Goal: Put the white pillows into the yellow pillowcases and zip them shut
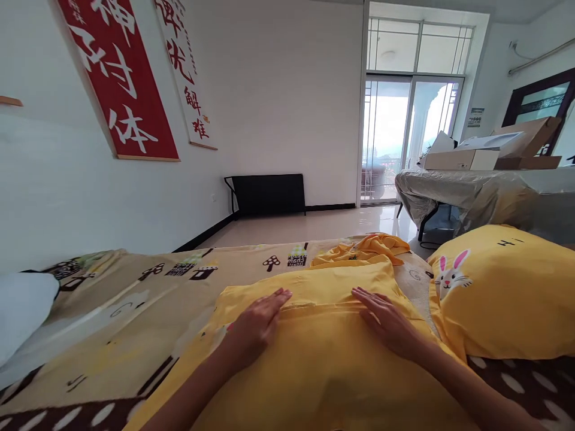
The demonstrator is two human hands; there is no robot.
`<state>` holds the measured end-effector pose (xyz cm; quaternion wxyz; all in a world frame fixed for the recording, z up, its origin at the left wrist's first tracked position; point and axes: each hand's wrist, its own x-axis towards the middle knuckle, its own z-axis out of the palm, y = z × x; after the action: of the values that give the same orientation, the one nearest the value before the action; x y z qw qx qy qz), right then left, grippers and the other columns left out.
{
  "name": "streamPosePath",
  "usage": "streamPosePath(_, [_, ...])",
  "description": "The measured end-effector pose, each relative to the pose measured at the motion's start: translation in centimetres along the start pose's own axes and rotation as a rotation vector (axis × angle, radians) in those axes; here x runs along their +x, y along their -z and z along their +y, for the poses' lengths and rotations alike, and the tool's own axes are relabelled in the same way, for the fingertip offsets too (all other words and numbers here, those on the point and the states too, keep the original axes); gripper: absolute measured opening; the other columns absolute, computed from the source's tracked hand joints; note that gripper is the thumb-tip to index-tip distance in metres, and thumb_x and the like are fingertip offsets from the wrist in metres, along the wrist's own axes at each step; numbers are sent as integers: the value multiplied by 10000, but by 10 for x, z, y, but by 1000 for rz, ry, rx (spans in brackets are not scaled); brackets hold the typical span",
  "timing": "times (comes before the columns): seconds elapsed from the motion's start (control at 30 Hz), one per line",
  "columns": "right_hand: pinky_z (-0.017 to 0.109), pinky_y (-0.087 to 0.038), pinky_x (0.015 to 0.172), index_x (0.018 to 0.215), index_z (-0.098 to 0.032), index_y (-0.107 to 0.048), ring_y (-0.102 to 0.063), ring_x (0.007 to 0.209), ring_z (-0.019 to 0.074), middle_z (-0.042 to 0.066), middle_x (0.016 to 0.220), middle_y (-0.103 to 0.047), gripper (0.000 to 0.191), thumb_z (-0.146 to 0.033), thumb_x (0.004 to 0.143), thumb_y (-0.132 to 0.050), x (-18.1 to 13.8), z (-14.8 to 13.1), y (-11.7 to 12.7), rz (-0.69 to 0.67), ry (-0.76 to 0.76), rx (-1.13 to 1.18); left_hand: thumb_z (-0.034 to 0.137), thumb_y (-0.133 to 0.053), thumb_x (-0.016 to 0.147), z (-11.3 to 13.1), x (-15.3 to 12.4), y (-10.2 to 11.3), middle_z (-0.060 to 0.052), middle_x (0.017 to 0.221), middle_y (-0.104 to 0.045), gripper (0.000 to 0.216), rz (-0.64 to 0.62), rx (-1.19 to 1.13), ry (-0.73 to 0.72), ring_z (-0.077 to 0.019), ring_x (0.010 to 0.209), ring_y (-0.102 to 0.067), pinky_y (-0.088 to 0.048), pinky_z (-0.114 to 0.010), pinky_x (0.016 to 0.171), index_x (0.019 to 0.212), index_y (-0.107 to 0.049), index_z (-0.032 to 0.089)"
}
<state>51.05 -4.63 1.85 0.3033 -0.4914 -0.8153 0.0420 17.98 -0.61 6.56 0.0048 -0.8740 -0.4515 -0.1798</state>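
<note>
A yellow pillowcase (332, 353) lies spread out in front of me on a patterned blanket (171, 323). Across its upper part runs a horizontal fold or opening edge. My left hand (256, 326) rests on the cloth at the left end of that edge, fingers stretched out. At the other end my right hand (386, 320) lies on the fabric with its fingers extended. Neither hand grips anything that I can see. Behind the far edge is a crumpled piece of yellow cloth (372, 246).
A plump yellow pillow (512, 293) with a rabbit print sits at the right. At the left edge is a white object (24, 311). Beyond the bed, a black folded table-like item (269, 194) leans by the wall. Boxes (462, 159) stand on a plastic-covered table (476, 191).
</note>
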Motion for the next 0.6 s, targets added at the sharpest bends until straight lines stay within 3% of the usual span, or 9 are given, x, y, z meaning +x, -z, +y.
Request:
streamPosePath(0.1, [464, -250, 1121, 1448, -271, -310, -299, 1377, 228, 42, 1485, -331, 542, -489, 951, -311, 21, -44, -7, -153, 145, 45, 411, -286, 952, 33, 12, -11, -1, 1467, -361, 496, -142, -28, -202, -188, 1348, -357, -287, -389, 1133, 1427, -337, 274])
streamPosePath(0.17, [472, -227, 1127, 1445, -284, -313, -270, 1390, 224, 33, 1493, -316, 545, -511, 950, -296, 21, -42, -14, -209, 132, 24, 448, -287, 953, 27, 7, -21, 9, 1477, -336, 498, -196, -17, -210, -195, 1357, -341, -277, -417, 1135, 1434, -294, 320])
streamPosePath(0.27, [490, -179, 1140, 1449, -304, -291, -234, 1403, 216, 11, 1506, -290, 530, -503, 959, -266, 1, -5, -20, -215, 36, -17, 456, -275, 954, -10, -17, -29, 46, 1496, -286, 491, -206, 31, -104, -192, 1381, -287, -244, -444, 1143, 1437, -247, 368])
streamPosePath(0.4, [498, -113, 1155, 1479, -315, -129, -137, 1426, 209, -10, 1543, -150, 578, -520, 953, -252, -42, 55, -23, -227, -137, -45, 453, -268, 952, -63, -57, -34, 65, 1520, -205, 505, -151, 69, 8, -188, 1405, -220, -195, -460, 1150, 1445, -176, 398])
streamPosePath(0.6, [476, -110, 1160, 1485, -294, -113, -117, 1427, 217, -19, 1543, -127, 632, -558, 929, -253, -103, 105, -28, -248, -378, -27, 450, -169, 948, -111, -107, -60, 47, 1507, -273, 506, 105, -52, 214, -185, 1388, -271, -221, -430, 1141, 1439, -255, 364])
